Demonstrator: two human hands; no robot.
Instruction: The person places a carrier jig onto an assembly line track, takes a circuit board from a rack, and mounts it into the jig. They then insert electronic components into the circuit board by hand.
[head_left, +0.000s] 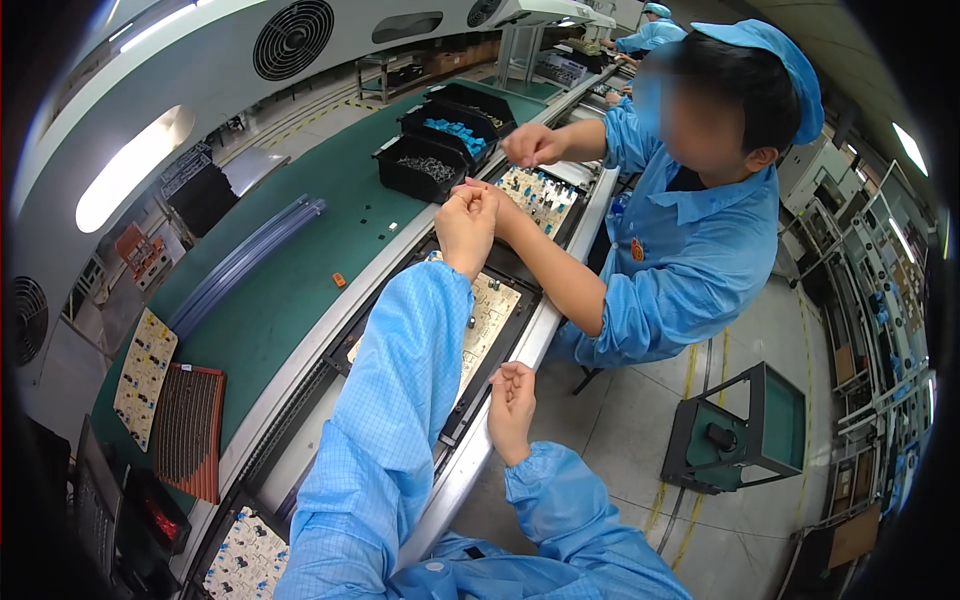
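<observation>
My left hand [467, 229] reaches forward over the conveyor with its fingers pinched together, and what they hold, if anything, I cannot make out. It is just short of a black bin [416, 178] of small metal parts, right against a co-worker's hand [500, 208]. Below my left wrist, a cream circuit board [490, 318] lies in a black carrier frame [524, 290], partly covered by my sleeve. Nearer to me, my right hand [512, 402] is at the conveyor's metal rail [470, 455], palm up with curled fingers; their contents are hidden.
The co-worker's other hand [535, 146] is above a second populated board [540, 198]. Blue parts [452, 130] fill another bin. On the green bench [290, 300] are clear plastic tubes [245, 265], an orange part [339, 280] and a leaning board [147, 375]. A wheeled stand [735, 430] is at right.
</observation>
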